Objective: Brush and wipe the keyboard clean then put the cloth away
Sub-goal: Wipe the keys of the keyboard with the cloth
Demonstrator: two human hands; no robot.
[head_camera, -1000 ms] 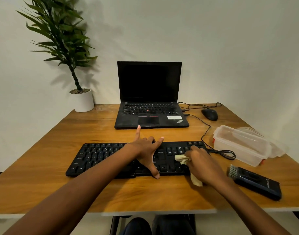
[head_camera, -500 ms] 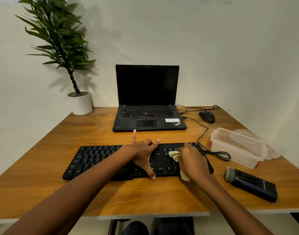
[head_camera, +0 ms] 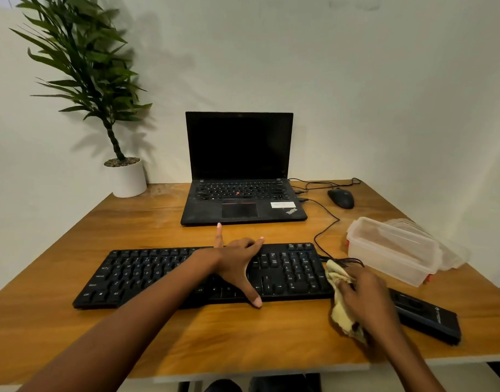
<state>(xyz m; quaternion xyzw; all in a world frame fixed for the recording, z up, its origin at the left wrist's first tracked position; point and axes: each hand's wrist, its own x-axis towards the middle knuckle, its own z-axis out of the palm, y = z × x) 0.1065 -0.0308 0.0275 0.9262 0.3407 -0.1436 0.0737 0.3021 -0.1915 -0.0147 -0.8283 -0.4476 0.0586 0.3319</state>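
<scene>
Two hands work near the front edge: the left hand [head_camera: 237, 264] lies spread on the keyboard, fingers straight and thumb at its near rim. The right hand [head_camera: 366, 297] curls round one crumpled, pale yellow cloth [head_camera: 339, 314] at the keyboard's right end.

One table [head_camera: 158, 335] of glossy orange-brown wood grain carries everything. One leafy green plant [head_camera: 81, 66] rises from a smooth white round pot [head_camera: 127, 179] at the far left. One matte black laptop [head_camera: 240, 165] stands open with its screen dark. One long, flat black keyboard [head_camera: 158, 275] lies nearer.

One clear, boxy plastic container [head_camera: 390, 250] sits to the right, with a clear lid [head_camera: 455, 253] just behind it. One slim black brush [head_camera: 427, 312] lies behind the right hand, bristles hidden. One rounded black mouse [head_camera: 340, 198] sits far right.
</scene>
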